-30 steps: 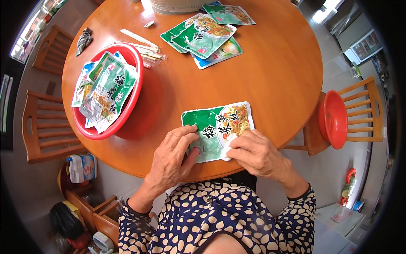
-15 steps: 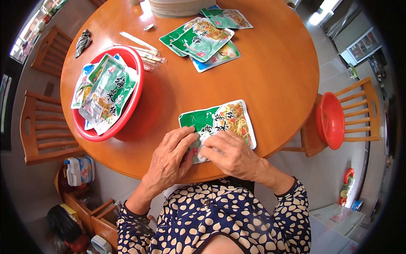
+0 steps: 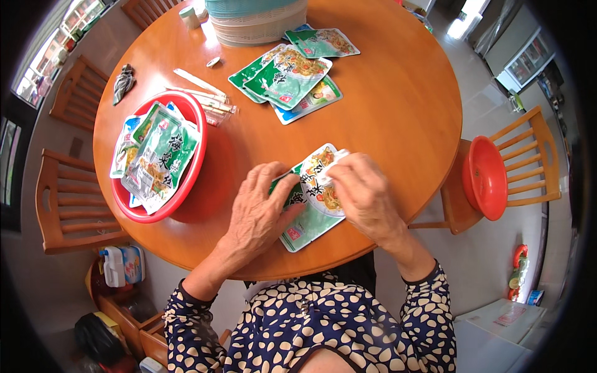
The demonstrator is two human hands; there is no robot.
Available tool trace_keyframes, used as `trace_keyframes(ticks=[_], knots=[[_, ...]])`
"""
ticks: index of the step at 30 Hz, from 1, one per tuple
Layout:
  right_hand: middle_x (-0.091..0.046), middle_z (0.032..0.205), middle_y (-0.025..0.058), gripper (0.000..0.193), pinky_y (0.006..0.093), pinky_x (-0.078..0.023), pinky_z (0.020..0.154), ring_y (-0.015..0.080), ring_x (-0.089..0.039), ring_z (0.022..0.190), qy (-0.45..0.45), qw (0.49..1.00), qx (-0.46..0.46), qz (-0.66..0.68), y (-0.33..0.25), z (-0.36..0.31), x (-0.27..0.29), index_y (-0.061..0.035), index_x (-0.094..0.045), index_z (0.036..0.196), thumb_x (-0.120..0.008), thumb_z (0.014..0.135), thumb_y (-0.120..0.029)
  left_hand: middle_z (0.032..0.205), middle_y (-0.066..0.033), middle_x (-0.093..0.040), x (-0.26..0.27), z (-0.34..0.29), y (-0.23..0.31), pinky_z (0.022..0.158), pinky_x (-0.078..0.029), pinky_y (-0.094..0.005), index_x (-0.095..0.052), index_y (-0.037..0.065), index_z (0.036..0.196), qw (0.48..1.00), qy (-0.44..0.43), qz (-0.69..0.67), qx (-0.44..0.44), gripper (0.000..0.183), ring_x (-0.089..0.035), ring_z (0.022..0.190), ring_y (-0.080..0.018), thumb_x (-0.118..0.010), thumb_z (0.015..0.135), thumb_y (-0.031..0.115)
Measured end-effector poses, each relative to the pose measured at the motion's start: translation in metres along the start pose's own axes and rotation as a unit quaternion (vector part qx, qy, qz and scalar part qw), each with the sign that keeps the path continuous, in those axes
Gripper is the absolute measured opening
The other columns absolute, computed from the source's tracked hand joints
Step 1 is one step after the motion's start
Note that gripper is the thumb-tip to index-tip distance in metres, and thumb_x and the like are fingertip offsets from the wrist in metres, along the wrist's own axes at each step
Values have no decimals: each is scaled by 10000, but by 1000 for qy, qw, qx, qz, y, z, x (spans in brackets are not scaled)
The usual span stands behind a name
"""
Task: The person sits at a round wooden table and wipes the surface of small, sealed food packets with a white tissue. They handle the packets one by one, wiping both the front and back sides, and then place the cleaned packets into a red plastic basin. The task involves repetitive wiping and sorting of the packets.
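A green and white food pouch [image 3: 314, 230] with a noodle-like picture lies at a slant on the table in front of me. My left hand [image 3: 260, 202] rests on its left side, fingers spread, thumb and forefinger over the pouch. Bunched in my right hand [image 3: 367, 196] is a small white tissue or cloth [image 3: 336, 165], pressed by the fingertips to the pouch's far right edge. The right fingers partly cover that edge.
On my left stands a red basin [image 3: 198, 165] holding several pouches [image 3: 165, 155]. Farther off lie more green pouches [image 3: 289, 74], wrapped chopsticks [image 3: 208, 102] and a dark crumpled cloth [image 3: 124, 84]. A round stacked container [image 3: 255, 22] sits at the back. A red bowl [image 3: 487, 177] rests on the right chair.
The pouch has turned to a slant. My right hand has moved with the white tissue or cloth from its near left part to the far right edge. The view has shifted slightly.
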State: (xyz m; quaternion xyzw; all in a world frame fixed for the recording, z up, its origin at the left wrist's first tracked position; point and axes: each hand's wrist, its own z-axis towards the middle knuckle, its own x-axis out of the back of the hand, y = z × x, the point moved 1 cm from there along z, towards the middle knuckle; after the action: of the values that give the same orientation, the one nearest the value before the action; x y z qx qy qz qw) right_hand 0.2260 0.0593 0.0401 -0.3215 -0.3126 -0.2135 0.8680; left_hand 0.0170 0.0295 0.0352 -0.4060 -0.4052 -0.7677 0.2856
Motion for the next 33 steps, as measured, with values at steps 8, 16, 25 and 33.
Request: trace_keyframes(ticks=[8,16,25,33], knots=[[-584,909,138,46,429,-514,784,342,-615,892,-65,995,-74,30,44,17,-22,-19,-628,896,-612,854,-7,1228,-136,-544,-8,5,-11,942,-449,-438,-583,56,1209,999,-32,-19,1,523,-522,1105,-341,-809,771,231],[-588,939,130,119,418,-517,807,325,-612,921,-51,994,7,101,29,27,-25,-34,-644,925,-634,818,17,922,-81,-563,-5,11,-13,783,-477,-397,-578,56,1067,990,-29,-68,116,596,-576,896,-274,-895,654,347],[-592,968,124,101,412,-515,801,315,-613,920,-53,998,-2,20,38,34,-47,-31,-658,958,-641,858,-36,900,-78,-562,-5,11,-12,746,-468,-403,-567,52,955,990,-35,-47,125,573,-589,868,-276,-900,633,390],[-587,927,127,125,438,-508,779,326,-620,892,47,993,-105,1,61,28,-32,-37,-655,940,-635,835,27,971,-107,-544,-5,10,-12,785,-465,-412,-586,35,1010,990,-42,-32,132,599,-547,947,-296,-902,635,379]])
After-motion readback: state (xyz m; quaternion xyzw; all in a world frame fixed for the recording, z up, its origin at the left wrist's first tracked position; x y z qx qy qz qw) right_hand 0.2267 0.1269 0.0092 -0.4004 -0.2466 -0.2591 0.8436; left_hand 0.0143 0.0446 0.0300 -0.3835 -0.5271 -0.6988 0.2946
